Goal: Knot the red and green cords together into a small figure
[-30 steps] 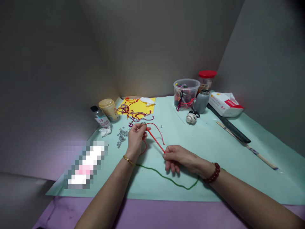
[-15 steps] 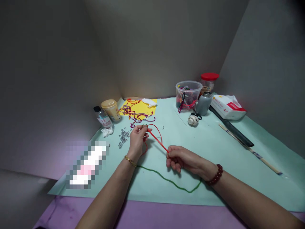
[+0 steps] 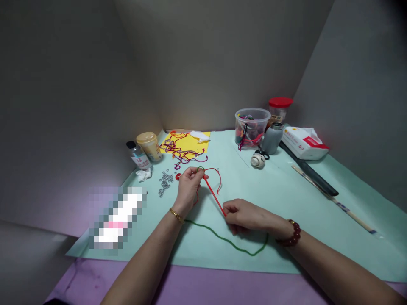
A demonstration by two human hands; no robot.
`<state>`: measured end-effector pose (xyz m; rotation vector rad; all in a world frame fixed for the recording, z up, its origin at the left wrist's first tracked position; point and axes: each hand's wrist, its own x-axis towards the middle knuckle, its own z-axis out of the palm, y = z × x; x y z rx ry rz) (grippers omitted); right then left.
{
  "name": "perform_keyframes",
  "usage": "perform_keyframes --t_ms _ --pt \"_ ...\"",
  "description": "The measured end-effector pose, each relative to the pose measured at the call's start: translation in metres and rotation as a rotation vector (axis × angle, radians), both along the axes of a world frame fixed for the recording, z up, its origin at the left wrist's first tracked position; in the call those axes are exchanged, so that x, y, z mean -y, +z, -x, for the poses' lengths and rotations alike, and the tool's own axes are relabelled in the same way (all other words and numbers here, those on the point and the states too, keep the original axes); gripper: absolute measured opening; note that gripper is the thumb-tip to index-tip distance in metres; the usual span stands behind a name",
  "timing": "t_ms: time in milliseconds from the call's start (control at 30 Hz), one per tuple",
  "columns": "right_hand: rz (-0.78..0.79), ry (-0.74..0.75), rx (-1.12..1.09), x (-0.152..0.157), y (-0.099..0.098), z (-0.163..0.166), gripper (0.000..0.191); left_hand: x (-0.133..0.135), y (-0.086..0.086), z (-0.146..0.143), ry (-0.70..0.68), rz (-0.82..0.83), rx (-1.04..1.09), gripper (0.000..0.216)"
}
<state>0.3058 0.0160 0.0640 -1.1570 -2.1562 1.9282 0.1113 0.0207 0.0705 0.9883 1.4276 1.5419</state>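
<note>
Because the thin bright-red cord runs straight between the two hands, it is probably being held under light tension. At its upper end, the left hand has its thumb and fingers pinched together on it; a dark-green loop of cord curves just above those fingertips, perhaps the part that this pinch steadies. Nearer the person, the right hand is closed with the cord's lower end caught between thumb and curled fingers, an angle that seems chosen to draw the strand away from the left-hand grip. A loose red end arcs slackly to the right of the pinch.

Below, a long dark-green cord lies in a slack curve across the mint-green table covering, passing out of sight near both wrists; whether it joins the loop cannot be told. Small clear bead-like pieces are spread beside the left hand, likely for easy reach. Farther back, tangled purple-and-red cords lie partly on a flat yellow sheet, whose plain colour may help them show up.
</note>
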Motion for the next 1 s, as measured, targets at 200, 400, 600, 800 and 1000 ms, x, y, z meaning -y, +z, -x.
perform_keyframes --t_ms 200,400,600,800,1000 --pt "-0.380 0.049 0.051 -0.006 0.003 -0.009 0.013 0.000 0.000 0.001 -0.030 0.031 -0.018 0.033" --pt "-0.594 -0.147 0.033 -0.008 0.017 -0.012 0.023 0.007 0.009 -0.006 -0.172 0.041 -0.057 0.034" --pt "-0.161 -0.308 -0.523 -0.005 0.008 0.004 0.031 0.017 0.007 -0.025 -0.332 0.053 -0.073 0.032" --pt "0.137 -0.470 -0.642 -0.001 0.002 0.007 0.031 0.022 0.006 -0.034 -0.348 0.067 -0.157 0.028" --pt "0.027 -0.538 -0.495 -0.001 0.002 0.006 0.014 0.021 0.008 -0.034 -0.335 0.097 -0.222 0.024"
